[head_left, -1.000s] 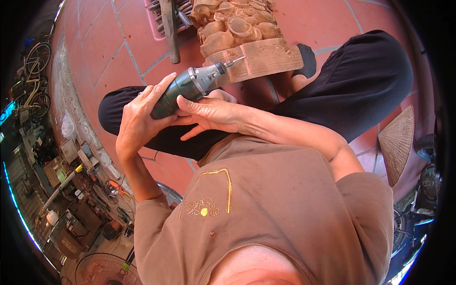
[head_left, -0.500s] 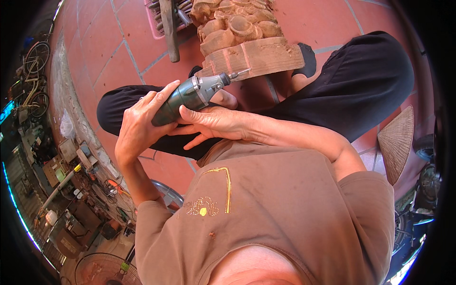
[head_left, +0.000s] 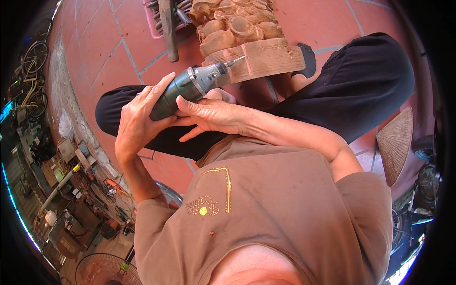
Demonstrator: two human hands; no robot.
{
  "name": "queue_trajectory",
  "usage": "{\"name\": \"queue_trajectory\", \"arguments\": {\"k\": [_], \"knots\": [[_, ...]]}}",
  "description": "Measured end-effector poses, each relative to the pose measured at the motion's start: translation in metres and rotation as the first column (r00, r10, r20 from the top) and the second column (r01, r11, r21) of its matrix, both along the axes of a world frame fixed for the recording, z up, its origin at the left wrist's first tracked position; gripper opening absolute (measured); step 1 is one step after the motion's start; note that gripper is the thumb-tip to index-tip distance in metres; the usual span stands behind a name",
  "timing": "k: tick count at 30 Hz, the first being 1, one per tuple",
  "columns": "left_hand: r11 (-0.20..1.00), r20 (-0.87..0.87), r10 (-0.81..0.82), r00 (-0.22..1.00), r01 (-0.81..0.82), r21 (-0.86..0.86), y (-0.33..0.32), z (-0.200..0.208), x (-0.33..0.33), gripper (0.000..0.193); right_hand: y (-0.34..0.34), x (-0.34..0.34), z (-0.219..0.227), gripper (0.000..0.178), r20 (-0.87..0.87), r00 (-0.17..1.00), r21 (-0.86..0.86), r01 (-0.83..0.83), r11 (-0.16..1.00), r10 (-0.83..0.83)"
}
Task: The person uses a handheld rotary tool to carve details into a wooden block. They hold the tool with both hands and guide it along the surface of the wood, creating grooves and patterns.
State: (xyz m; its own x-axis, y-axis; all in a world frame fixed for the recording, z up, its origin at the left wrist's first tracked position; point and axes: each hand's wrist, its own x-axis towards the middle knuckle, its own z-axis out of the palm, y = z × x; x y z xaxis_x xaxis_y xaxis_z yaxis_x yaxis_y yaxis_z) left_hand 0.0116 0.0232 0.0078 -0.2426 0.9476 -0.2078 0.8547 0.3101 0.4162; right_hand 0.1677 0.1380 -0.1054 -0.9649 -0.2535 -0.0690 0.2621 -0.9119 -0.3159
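A rotary tool (head_left: pixel 176 97) with a dark green body, grey nose and thin metal bit is held across my lap, tilted up to the right. My left hand (head_left: pixel 137 114) is wrapped round the rear of its body. My right hand (head_left: pixel 211 114) comes in from the right, its thumb on the near side of the body and some fingers beneath, the lower ones loosely spread. The bit overlaps the plain end of a carved wood block (head_left: pixel 266 59) in view; whether it touches the wood I cannot tell. Rounded carved shapes cover the block's farther part.
Beyond the tool, a pink basket (head_left: pixel 154 23) of hand tools stands with a wooden mallet-like stick (head_left: pixel 168 33) across it. My crossed legs flank the block on red floor tiles (head_left: pixel 95 42). A conical hat (head_left: pixel 396 145) lies right; a fan (head_left: pixel 102 270) stands lower left.
The rotary tool's nose has tipped up and away from me, so its bit now lies higher across the block's end face. Both hands have shifted slightly left with it.
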Motion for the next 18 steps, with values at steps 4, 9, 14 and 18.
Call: {"name": "queue_trajectory", "arguments": {"k": [4,9,14,18], "knots": [[0.999,-0.009,-0.003,1.000,0.003,0.032,0.003,-0.001,0.000,0.090,0.002,-0.002,0.000,0.079,0.025,1.000,-0.010,0.011,1.000,-0.010],[1.000,-0.016,0.027,1.000,-0.027,-0.012,0.008,0.001,-0.001,0.090,0.005,-0.004,0.000,0.080,0.070,0.996,-0.007,0.059,0.998,-0.059],[1.000,-0.015,0.023,1.000,-0.023,0.018,0.011,-0.003,-0.003,0.088,0.012,-0.006,0.002,0.083,0.052,0.997,0.013,0.058,0.998,-0.058],[0.999,-0.022,0.024,0.999,-0.023,0.028,0.011,-0.003,-0.002,0.088,0.011,-0.006,0.001,0.085,0.053,0.997,0.030,0.052,0.998,-0.054]]}}
